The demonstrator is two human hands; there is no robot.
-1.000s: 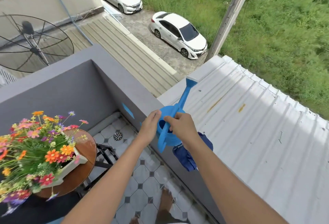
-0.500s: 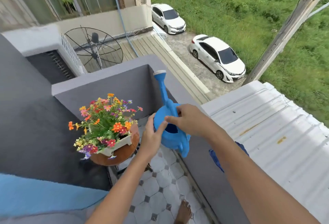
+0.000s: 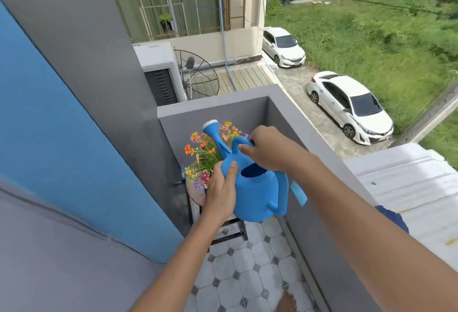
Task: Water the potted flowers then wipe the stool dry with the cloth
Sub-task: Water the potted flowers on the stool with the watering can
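Observation:
A blue watering can (image 3: pixel 257 195) hangs over the balcony corner, its spout with the white rose (image 3: pixel 210 124) reaching above the potted flowers (image 3: pixel 202 155). My right hand (image 3: pixel 267 149) grips the can's top handle. My left hand (image 3: pixel 221 187) presses flat against the can's left side. The flowers, orange, pink and yellow, stand on a round brown stool (image 3: pixel 197 194), mostly hidden behind the can and my left hand. A dark blue cloth (image 3: pixel 392 217) shows behind my right forearm, on the parapet.
A grey parapet wall (image 3: pixel 292 118) encloses the balcony on the far and right sides. A blue and grey wall (image 3: pixel 62 138) rises on the left. The floor is octagonal tile (image 3: pixel 247 267); a bare foot (image 3: pixel 286 301) stands at the bottom. A corrugated roof (image 3: pixel 409 187) lies beyond the parapet.
The can has swung left from the parapet until its spout sits over the flowers. My view has turned left with it, and the cloth has slid to the right edge.

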